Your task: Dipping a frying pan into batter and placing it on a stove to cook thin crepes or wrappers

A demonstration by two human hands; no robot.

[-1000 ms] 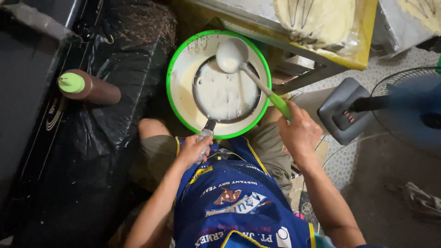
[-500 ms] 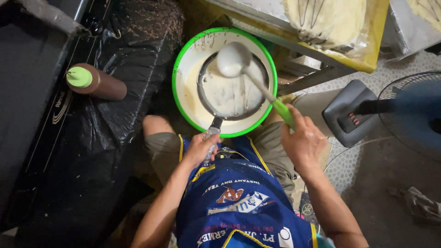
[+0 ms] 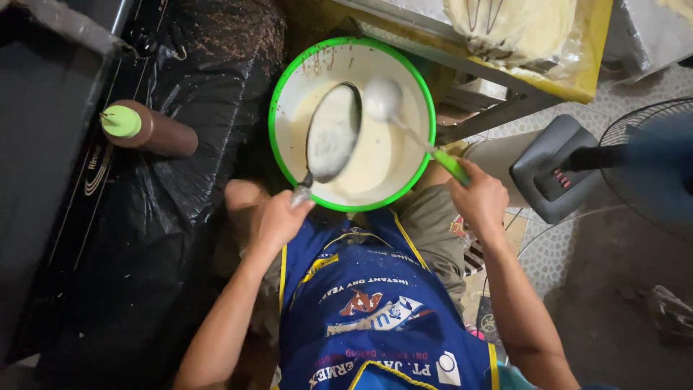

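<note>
The left hand is clenched around the handle of a small dark pan, which is tilted on its side over the batter inside the green-rimmed basin, its face coated pale. The right hand grasps the green handle of a ladle; the ladle's round bowl, white with batter, hangs above the basin just beside the pan's upper edge. The basin sits in front of the person's knees, holding creamy batter. A blue apron with yellow trim lies below the basin. Left of the basin, a brown squeeze bottle with a green cap lies on black plastic sheeting. Right of the basin stands a grey fan base, and beyond the basin, stacked thin crepes rest on a yellow-edged bench.
</note>
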